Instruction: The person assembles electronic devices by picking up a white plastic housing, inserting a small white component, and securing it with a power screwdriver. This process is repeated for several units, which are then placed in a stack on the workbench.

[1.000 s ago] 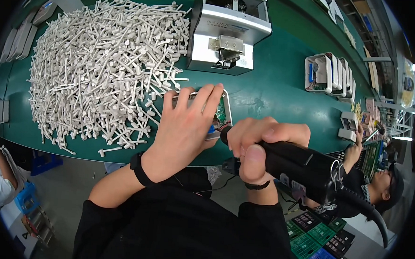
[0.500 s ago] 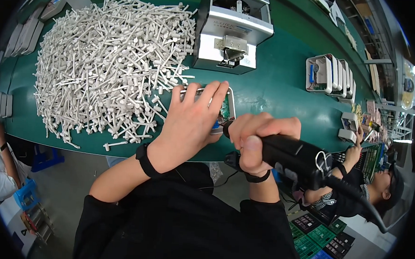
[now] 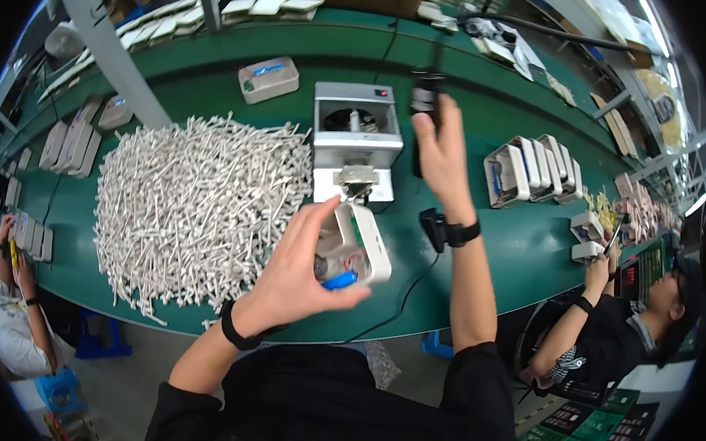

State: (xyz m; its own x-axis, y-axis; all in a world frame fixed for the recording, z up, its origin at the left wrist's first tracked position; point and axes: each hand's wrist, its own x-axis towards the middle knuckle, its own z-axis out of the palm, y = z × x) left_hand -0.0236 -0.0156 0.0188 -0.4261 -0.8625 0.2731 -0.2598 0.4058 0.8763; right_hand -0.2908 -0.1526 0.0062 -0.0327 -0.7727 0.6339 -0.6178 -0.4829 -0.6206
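Note:
My left hand [image 3: 290, 269] is closed around the edge of an open white plastic housing [image 3: 377, 250], which is tilted on its side above the table's near edge. Inside the housing show a green circuit board [image 3: 358, 227], thin wires and a blue cylindrical part [image 3: 339, 280]. Further out, to the right of the grey machine, my right hand [image 3: 446, 157] has its thumb across a black electric screwdriver [image 3: 428, 93] that stands upright with its cord rising above. The fingers are partly blurred and partly behind the tool.
A big heap of small white plastic pieces [image 3: 202, 212] covers the left of the green table. The grey machine [image 3: 357, 137] stands at the middle. White housings [image 3: 505, 177] are lined up at right, and another housing [image 3: 268, 79] lies behind. A co-worker [image 3: 602, 333] sits at right. A black cable [image 3: 404, 303] crosses the near edge.
My right hand has carried the screwdriver from the housing away to the far side, beside the machine. My left hand has lifted and tilted the housing. The view has shifted further out.

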